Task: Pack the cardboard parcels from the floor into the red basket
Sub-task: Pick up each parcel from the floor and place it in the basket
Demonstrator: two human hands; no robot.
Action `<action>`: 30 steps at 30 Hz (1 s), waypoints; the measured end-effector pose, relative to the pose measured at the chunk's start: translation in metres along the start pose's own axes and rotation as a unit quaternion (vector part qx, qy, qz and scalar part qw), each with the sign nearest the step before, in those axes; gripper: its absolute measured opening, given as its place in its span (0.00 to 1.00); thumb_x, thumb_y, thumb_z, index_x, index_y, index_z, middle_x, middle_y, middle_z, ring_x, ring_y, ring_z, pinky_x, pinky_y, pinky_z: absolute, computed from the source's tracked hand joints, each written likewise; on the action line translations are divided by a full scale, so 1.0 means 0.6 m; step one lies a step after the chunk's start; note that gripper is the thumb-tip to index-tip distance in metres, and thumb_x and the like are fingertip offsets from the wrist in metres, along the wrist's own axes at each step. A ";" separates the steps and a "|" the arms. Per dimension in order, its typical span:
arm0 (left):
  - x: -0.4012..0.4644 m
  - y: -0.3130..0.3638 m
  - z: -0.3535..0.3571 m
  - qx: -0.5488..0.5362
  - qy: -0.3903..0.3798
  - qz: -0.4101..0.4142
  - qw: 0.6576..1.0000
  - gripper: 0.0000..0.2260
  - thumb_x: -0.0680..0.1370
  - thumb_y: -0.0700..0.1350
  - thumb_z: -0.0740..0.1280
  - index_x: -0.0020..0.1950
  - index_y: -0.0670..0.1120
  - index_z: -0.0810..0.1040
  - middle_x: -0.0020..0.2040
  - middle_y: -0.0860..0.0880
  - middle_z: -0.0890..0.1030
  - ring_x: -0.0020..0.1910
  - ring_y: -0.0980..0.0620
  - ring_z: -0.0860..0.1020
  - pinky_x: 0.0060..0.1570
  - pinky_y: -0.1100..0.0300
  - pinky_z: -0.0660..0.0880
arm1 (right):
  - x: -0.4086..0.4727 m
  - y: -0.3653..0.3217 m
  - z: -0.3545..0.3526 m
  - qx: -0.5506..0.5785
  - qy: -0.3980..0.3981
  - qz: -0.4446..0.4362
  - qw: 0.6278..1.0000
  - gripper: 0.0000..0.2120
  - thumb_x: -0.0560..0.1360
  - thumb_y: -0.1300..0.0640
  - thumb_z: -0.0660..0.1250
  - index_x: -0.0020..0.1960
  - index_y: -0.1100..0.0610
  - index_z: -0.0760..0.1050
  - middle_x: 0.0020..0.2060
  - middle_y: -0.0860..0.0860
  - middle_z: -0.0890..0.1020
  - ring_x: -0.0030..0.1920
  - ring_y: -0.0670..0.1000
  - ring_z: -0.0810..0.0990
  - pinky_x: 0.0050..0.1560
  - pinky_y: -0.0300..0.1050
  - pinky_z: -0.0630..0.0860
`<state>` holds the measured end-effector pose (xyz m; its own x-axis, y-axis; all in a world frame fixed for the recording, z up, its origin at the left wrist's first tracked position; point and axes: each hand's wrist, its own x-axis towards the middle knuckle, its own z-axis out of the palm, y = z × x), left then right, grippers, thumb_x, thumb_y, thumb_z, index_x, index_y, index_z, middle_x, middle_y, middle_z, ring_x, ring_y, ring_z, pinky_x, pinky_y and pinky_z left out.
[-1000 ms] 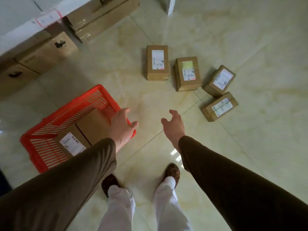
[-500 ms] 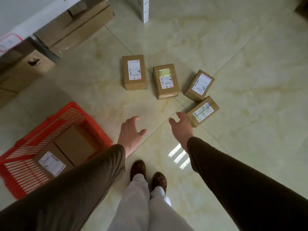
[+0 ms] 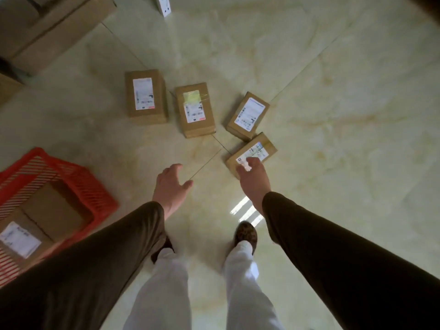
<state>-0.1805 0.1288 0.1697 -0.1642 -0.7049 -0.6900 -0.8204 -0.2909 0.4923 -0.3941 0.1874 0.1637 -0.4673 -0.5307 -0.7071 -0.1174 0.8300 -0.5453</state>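
Several labelled cardboard parcels lie on the tiled floor ahead: a left one (image 3: 145,96), one with green tape (image 3: 195,109), a tilted one (image 3: 248,115) and the nearest one (image 3: 258,150). My right hand (image 3: 253,178) is over the near edge of the nearest parcel, fingers apart, holding nothing. My left hand (image 3: 169,186) hangs open above bare floor, left of it. The red basket (image 3: 78,177) stands at the left edge with two parcels (image 3: 52,210) inside.
Large cardboard cartons (image 3: 50,29) are stacked at the top left under a shelf. A white shelf post (image 3: 164,5) stands at the top. My two feet (image 3: 245,235) in patterned slippers are on the floor below my hands.
I have stepped away from the basket toward the parcels. Both hands moved forward; the right hand now overlaps the nearest parcel. The basket slid toward the left edge of view.
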 end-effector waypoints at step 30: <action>0.338 0.040 0.391 -0.270 -0.070 -0.231 0.932 0.26 0.83 0.52 0.62 0.79 0.44 0.65 0.76 0.42 0.71 0.71 0.42 0.72 0.67 0.52 0.69 | 0.486 0.146 -0.069 -0.090 -0.072 0.086 0.990 0.29 0.85 0.56 0.60 0.84 0.56 0.56 0.66 0.56 0.77 0.55 0.54 0.76 0.44 0.39 0.72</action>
<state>-0.3621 0.1305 -0.0829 0.0375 -0.3432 -0.9385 -0.4315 -0.8527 0.2946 -0.5768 0.1123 -0.0718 -0.3667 -0.3862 -0.8464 -0.2070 0.9208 -0.3305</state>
